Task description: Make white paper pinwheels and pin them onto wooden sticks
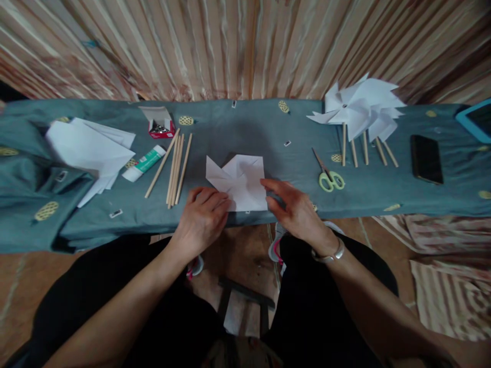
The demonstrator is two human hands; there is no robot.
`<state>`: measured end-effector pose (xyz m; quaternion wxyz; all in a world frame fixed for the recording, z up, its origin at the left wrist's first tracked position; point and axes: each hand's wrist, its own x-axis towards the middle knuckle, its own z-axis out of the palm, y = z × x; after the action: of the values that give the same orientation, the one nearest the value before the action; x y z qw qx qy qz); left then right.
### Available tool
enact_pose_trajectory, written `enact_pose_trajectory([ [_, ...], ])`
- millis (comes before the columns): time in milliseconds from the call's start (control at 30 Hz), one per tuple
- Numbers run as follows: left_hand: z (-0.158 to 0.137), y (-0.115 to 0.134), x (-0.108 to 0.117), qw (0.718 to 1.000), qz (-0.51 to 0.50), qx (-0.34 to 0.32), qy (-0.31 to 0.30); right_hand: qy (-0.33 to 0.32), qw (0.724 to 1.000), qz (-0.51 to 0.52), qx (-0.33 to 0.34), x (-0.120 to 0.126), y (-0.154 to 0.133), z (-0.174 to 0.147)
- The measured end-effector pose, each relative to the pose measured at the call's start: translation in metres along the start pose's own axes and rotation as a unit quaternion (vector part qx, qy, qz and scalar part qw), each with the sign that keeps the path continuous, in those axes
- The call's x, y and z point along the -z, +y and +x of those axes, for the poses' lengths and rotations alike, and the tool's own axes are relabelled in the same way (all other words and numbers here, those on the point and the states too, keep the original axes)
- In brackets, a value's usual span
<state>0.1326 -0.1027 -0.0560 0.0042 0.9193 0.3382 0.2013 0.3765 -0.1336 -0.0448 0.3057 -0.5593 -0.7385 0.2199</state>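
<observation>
A white paper pinwheel (245, 179), with one pointed flap sticking out at its far left, lies on the cloth-covered table in front of me. My left hand (203, 217) is closed at its near left edge, the fingers curled over the paper. At the right edge, my right hand (293, 207) touches the paper with its index finger, the thumb apart from it; the other fingers are partly hidden. Left of the paper lie several wooden sticks (174, 171). Green-handled scissors (327, 176) rest to the right with their tips pointing away from me.
Farther left are a glue stick (143, 163), folded white paper sheets (92, 148) and an open red box (161, 130) of small metal pieces. Several pinwheels on sticks (356, 107) lie at the back right, near a black phone (426, 158) and a blue-edged device (475, 120). A striped curtain hangs behind.
</observation>
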Motion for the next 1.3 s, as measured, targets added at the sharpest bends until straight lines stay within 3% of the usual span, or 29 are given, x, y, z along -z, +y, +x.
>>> enact_pose_trajectory([
  [300,0.006,0.009,-0.011,0.999,0.019,-0.036,-0.029,-0.024,0.99,0.131,-0.049,-0.028,0.008,0.014],
  [600,0.005,0.009,-0.007,0.998,-0.018,-0.015,-0.055,0.002,1.0,-0.018,0.001,-0.035,0.011,0.027],
  [767,0.007,0.008,-0.005,0.998,-0.01,-0.01,-0.059,-0.005,0.999,-0.043,0.021,-0.035,0.008,0.032],
  [1000,0.005,0.003,-0.009,0.998,-0.049,0.03,-0.028,-0.007,0.998,0.044,-0.044,-0.013,0.018,0.028],
  [1300,0.004,0.003,-0.011,0.997,-0.07,0.033,-0.013,-0.104,0.962,0.229,-0.105,0.003,0.021,0.023],
])
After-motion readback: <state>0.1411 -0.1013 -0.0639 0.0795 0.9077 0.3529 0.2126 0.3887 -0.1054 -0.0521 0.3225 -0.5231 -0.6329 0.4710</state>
